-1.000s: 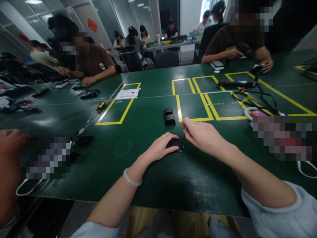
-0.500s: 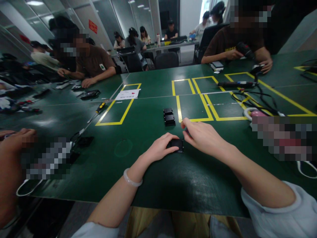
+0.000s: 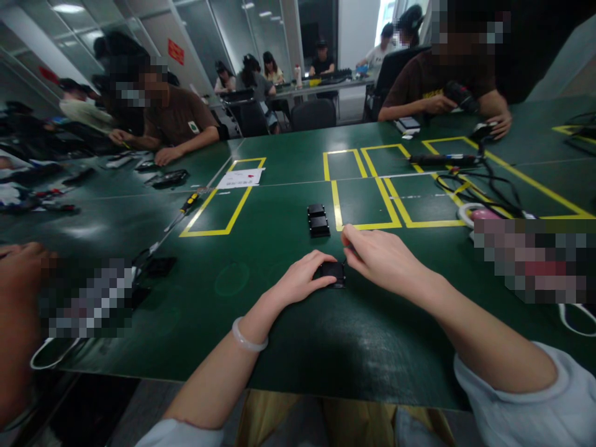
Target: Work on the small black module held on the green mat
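Observation:
A small flat black square part (image 3: 333, 271) lies on the green table (image 3: 279, 335). My left hand (image 3: 307, 273) grips it from the left, thumb along the near side and fingers over the far side. At the part's right edge is my right hand (image 3: 370, 248), its fingers pinched together. Whatever sits in that pinch is too small and hidden to name. Just beyond the hands stands a black block-like piece (image 3: 318, 220) made of two similar sections.
Yellow tape rectangles (image 3: 367, 225) mark the table ahead. A yellow-black screwdriver (image 3: 190, 202) and a paper sheet (image 3: 241, 178) lie left. Black cables (image 3: 488, 186) and a pink tape roll (image 3: 484, 214) are right. A co-worker's hand (image 3: 28, 267) is at far left.
Both my hands stay almost in place, the right fingers shifting only slightly at the black part's edge. The co-worker's hand at far left has moved a little further left.

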Demonstrator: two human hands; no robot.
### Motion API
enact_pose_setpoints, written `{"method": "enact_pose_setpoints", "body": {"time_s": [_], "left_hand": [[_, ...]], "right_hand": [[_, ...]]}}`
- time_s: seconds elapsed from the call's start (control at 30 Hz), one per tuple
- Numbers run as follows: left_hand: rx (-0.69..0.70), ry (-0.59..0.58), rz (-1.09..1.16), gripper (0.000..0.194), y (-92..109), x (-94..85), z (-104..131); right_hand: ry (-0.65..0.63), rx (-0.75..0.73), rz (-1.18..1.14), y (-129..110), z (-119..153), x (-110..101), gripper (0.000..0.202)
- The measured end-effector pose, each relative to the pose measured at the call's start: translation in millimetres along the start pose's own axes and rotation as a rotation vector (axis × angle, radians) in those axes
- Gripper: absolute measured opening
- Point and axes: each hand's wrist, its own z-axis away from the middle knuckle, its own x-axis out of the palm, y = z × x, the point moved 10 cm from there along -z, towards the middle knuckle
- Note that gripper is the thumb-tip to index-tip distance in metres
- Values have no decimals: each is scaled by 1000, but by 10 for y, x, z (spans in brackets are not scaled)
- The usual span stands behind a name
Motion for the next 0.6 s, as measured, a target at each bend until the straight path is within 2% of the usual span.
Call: {"method": "enact_pose_setpoints", "body": {"time_s": [0.13,0.37,0.6], "left_hand": [[-9,-8,-4,33,-8,6,-3],[-7,-12,5,32,9,-1,-4],[-12,-13,-5,32,2,1,-2]], "right_hand": [[-19,25,43,34,-11,29,20],[11,-16,-22,11,19,-15,13],[-18,31,55,41,-15,20,19]]}}
